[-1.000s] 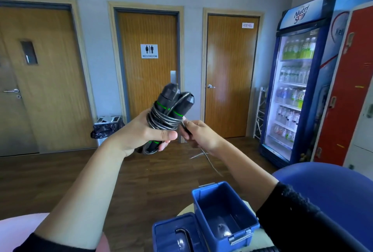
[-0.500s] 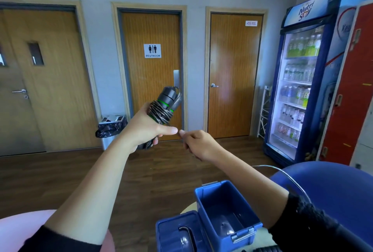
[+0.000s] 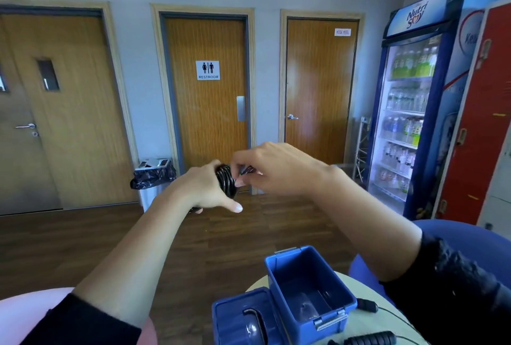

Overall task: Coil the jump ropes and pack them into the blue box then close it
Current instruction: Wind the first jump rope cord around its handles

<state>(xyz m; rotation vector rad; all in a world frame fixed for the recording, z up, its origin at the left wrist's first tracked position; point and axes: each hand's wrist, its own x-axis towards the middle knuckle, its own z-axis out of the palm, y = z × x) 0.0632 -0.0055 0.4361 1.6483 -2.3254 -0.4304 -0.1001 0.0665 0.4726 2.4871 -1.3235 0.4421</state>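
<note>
One jump rope (image 3: 227, 178) is held in the air, nearly coiled. The grip of the left hand (image 3: 203, 188) is closed round the bundle, and its end is pinched by the right hand (image 3: 276, 170). The blue box (image 3: 307, 281) is seen open on the surface (image 3: 367, 322), with nothing packed yet. A second jump rope (image 3: 370, 340) is left uncoiled beside it.

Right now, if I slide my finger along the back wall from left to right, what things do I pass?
wooden door with the little window → bin with the black bag → restroom door → hose reel door → drinks fridge → red lockers
</note>
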